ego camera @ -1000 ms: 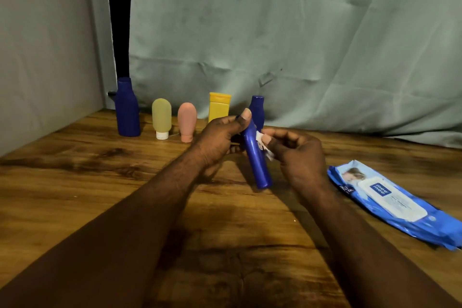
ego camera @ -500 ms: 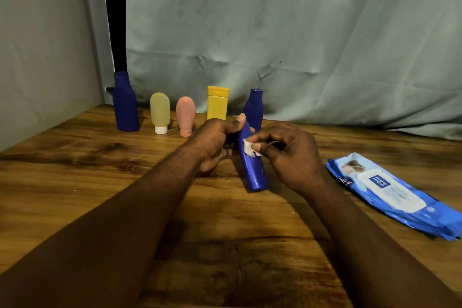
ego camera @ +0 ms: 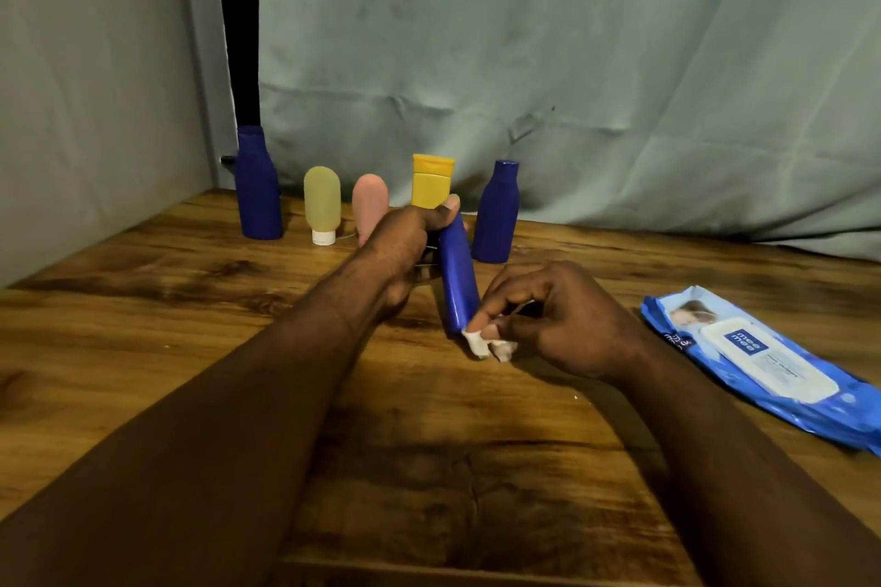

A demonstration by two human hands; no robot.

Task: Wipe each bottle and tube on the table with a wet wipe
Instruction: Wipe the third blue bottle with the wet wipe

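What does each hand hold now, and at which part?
The left hand grips the blue tube near its upper end. The right hand pinches a crumpled white wipe at the tube's lower end.

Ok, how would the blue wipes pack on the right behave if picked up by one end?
The wipes pack looks like soft film lying flat on the table, so it would probably sag, not roll. Its glossy wrapper may feel slippery.
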